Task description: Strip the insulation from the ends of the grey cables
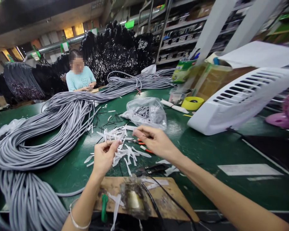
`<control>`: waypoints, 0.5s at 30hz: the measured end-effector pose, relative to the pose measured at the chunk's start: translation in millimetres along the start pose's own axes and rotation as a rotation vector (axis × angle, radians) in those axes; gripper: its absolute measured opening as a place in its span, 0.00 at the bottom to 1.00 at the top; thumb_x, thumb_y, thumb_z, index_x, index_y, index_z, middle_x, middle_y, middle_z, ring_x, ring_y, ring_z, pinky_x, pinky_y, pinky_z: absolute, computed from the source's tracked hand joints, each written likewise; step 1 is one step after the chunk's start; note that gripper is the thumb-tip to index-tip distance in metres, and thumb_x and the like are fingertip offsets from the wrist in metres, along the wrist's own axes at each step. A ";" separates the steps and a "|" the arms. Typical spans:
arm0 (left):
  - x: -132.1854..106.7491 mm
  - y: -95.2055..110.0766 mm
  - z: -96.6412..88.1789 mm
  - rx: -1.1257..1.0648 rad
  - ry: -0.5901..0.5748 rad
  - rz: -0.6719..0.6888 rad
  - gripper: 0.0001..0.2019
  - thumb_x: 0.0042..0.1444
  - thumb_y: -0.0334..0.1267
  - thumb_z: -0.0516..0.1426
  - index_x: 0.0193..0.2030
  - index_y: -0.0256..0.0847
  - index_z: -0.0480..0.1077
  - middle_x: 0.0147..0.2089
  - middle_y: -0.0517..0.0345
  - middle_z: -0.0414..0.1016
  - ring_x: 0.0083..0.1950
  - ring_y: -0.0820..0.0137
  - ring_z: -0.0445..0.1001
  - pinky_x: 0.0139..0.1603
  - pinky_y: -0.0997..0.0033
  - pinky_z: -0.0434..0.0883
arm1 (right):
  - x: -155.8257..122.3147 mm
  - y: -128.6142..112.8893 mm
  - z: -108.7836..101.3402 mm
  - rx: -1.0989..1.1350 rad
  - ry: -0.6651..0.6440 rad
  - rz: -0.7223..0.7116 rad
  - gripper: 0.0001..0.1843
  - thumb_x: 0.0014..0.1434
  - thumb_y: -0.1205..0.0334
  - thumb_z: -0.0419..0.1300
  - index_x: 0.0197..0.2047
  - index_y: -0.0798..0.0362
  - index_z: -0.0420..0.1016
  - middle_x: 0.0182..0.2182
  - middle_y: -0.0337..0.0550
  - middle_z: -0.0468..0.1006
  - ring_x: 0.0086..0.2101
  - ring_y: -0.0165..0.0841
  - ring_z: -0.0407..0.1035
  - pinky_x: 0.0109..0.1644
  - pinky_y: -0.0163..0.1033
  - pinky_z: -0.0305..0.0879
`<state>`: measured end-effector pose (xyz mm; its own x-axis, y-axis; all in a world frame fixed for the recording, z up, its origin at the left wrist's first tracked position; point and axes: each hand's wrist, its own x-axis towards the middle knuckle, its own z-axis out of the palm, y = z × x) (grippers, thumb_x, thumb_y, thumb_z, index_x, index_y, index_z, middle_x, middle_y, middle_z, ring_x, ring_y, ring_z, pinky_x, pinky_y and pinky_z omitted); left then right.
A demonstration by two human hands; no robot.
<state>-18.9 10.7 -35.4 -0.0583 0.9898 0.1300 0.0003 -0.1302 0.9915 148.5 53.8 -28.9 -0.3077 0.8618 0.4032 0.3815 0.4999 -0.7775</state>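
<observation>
My left hand [105,157] is raised over the green table, thumb and fingertips pinched together. Whatever it pinches is too small to make out against the pale strips behind it. To its right, my right hand [156,141] is closed too, its fingers curled against the thumb, and any thing inside is hidden. Beneath and between both hands lies a loose heap of white strips [131,154]. Beside my right hand, an orange-handled tool [146,149] shows partly. A wooden board [173,195] near the table's front edge carries a metal block [135,199] with dark cords beside it.
Thick bundles of grey cable [33,144] cover the left side. A clear plastic bag [146,112] of small grey parts sits behind my hands. On the right are a yellow tape roll [192,103] and a white slotted housing [238,99]. Across the table sits a person [80,80].
</observation>
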 end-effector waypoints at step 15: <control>-16.0 4.9 9.1 0.667 -0.158 0.501 0.11 0.56 0.30 0.51 0.35 0.37 0.76 0.22 0.57 0.69 0.23 0.74 0.62 0.24 0.74 0.57 | -14.4 -6.5 6.4 0.121 -0.051 -0.209 0.21 0.58 0.57 0.49 0.16 0.52 0.50 0.15 0.31 0.48 0.17 0.22 0.44 0.20 0.32 0.43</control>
<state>-8.9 -5.3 -32.6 0.2456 0.8271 0.5055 0.5805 -0.5431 0.6066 145.0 37.6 -32.8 -0.4137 0.7341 0.5385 0.1989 0.6501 -0.7334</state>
